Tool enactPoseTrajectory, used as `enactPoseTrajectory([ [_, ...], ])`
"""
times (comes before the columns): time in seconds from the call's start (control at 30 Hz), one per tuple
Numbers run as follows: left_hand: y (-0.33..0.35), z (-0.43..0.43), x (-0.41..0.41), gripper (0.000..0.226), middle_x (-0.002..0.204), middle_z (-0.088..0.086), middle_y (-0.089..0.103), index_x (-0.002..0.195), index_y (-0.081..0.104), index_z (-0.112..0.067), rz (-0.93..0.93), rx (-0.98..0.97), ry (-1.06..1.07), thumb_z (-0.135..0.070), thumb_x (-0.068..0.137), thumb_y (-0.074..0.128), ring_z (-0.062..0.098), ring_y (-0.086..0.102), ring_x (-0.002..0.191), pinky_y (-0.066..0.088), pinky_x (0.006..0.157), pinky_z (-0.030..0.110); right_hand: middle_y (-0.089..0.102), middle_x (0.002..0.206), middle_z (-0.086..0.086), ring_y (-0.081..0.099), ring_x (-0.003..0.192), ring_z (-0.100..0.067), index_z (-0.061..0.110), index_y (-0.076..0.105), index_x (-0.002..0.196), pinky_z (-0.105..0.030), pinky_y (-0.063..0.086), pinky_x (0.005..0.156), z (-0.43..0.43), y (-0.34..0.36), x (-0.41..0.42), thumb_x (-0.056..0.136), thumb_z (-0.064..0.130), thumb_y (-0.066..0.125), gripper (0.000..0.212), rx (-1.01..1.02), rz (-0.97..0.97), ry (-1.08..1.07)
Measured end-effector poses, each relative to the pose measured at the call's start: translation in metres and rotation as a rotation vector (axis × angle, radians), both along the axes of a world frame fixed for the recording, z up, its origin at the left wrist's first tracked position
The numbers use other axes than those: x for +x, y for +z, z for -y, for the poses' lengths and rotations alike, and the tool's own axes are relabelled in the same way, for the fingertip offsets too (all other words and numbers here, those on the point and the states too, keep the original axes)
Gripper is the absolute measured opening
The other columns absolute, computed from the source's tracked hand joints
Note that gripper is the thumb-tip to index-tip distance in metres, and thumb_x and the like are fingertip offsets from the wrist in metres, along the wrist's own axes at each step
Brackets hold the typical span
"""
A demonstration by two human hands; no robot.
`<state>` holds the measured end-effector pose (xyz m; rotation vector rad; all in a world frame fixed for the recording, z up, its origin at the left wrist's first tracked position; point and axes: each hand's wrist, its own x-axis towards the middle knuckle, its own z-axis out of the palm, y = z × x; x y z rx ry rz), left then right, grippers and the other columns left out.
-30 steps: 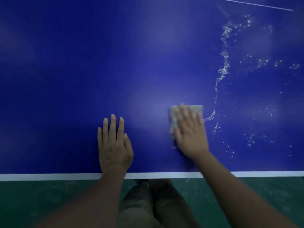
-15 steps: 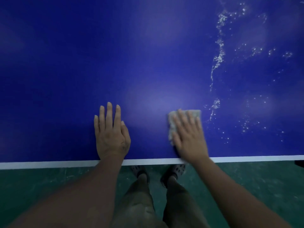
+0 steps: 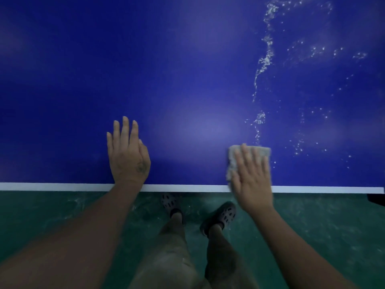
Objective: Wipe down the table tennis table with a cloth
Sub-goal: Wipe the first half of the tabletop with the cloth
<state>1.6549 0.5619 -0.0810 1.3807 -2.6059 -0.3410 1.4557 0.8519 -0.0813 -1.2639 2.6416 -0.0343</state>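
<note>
The blue table tennis table (image 3: 187, 69) fills the upper part of the view, with its white edge line (image 3: 62, 187) running across. A grey folded cloth (image 3: 233, 157) lies at the table's near edge. My right hand (image 3: 251, 178) presses flat on the cloth with straight fingers, its palm reaching over the white line. My left hand (image 3: 127, 153) rests flat on the blue surface, fingers straight, wrist at the edge. A trail of water droplets (image 3: 264, 59) runs down the table's right side, ending just beyond the cloth.
Below the table edge lies a green floor (image 3: 41, 215). My two legs and dark perforated shoes (image 3: 220, 215) stand close to the table. A dark object (image 3: 376, 198) shows at the right edge, under the table's corner.
My right hand has dragged the cloth toward me, from further in on the table to the near edge. The view has shifted so the table edge sits higher. My left hand stays flat.
</note>
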Motion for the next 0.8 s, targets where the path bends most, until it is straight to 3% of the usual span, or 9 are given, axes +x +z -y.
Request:
enactPoseTrajectory([
  [0.07,0.004,-0.012,-0.014,0.055,0.173,0.016,0.037,0.161,0.047,-0.003,-0.039,0.032,0.003,-0.016,0.108,0.038,0.035,0.025,0.165,0.017,0.135,0.057,0.0,0.181,-0.004,-0.002,0.167,-0.029,0.019,0.008,0.173,-0.064,0.013,0.131,-0.01,0.003,-0.012,0.112,0.042,0.019,0.066,0.02,-0.003,-0.19],
  [0.13,0.008,-0.029,-0.035,0.054,0.171,0.017,0.04,0.159,0.049,-0.002,-0.08,0.061,-0.034,-0.012,0.106,0.045,0.036,0.028,0.164,0.016,0.135,0.056,-0.004,0.181,-0.006,-0.005,0.167,-0.031,0.018,0.005,0.173,-0.063,0.008,0.132,0.003,0.003,0.0,0.112,0.044,0.015,0.067,0.02,-0.023,-0.232],
  [0.27,0.01,-0.067,-0.091,0.056,0.175,0.013,0.035,0.163,0.045,-0.005,-0.097,0.116,-0.051,-0.015,0.108,0.053,0.034,0.023,0.166,0.011,0.136,0.056,0.007,0.181,-0.002,0.005,0.167,-0.029,0.022,0.015,0.173,-0.059,0.01,0.133,0.016,-0.005,0.03,0.114,0.047,0.028,0.065,-0.074,0.034,0.059],
  [0.4,0.004,-0.103,-0.129,0.065,0.183,0.006,0.011,0.173,0.022,-0.014,0.054,0.078,0.077,-0.04,0.114,0.034,0.031,0.005,0.169,0.004,0.136,0.057,0.01,0.181,0.004,0.01,0.167,-0.026,0.027,0.017,0.172,-0.059,0.017,0.132,-0.023,-0.006,-0.016,0.114,0.049,0.031,0.064,-0.088,0.024,0.241],
  [0.53,-0.006,-0.11,-0.132,0.071,0.183,0.007,0.008,0.174,0.017,-0.013,0.104,0.029,0.101,-0.048,0.113,0.03,0.031,0.004,0.169,0.008,0.135,0.059,0.009,0.181,0.0,0.006,0.167,-0.028,0.022,0.017,0.172,-0.063,0.015,0.131,-0.07,-0.003,-0.083,0.113,0.048,0.028,0.065,-0.024,0.004,0.028],
  [0.63,-0.01,-0.111,-0.133,0.071,0.183,0.006,0.006,0.174,0.015,-0.014,0.131,0.012,0.114,-0.05,0.113,0.026,0.031,0.002,0.169,0.008,0.136,0.058,0.008,0.181,-0.005,0.004,0.167,-0.032,0.017,0.018,0.172,-0.065,0.014,0.131,-0.069,0.0,-0.082,0.114,0.047,0.02,0.065,0.004,-0.008,-0.116],
  [0.7,-0.011,-0.11,-0.134,0.071,0.183,0.006,0.005,0.174,0.014,-0.015,0.142,0.016,0.115,-0.05,0.113,0.025,0.03,0.001,0.169,0.007,0.136,0.058,0.005,0.181,-0.005,0.003,0.167,-0.032,0.02,0.015,0.173,-0.064,0.011,0.132,-0.043,-0.002,-0.062,0.114,0.047,0.019,0.065,-0.012,-0.001,-0.04],
  [0.8,-0.01,-0.111,-0.132,0.068,0.183,0.005,0.005,0.174,0.014,-0.015,0.132,0.026,0.113,-0.047,0.115,0.024,0.029,0.0,0.169,0.006,0.136,0.057,0.005,0.181,-0.003,0.004,0.167,-0.031,0.023,0.012,0.173,-0.062,0.012,0.132,0.006,-0.009,-0.041,0.114,0.043,0.026,0.063,-0.097,0.052,0.26],
])
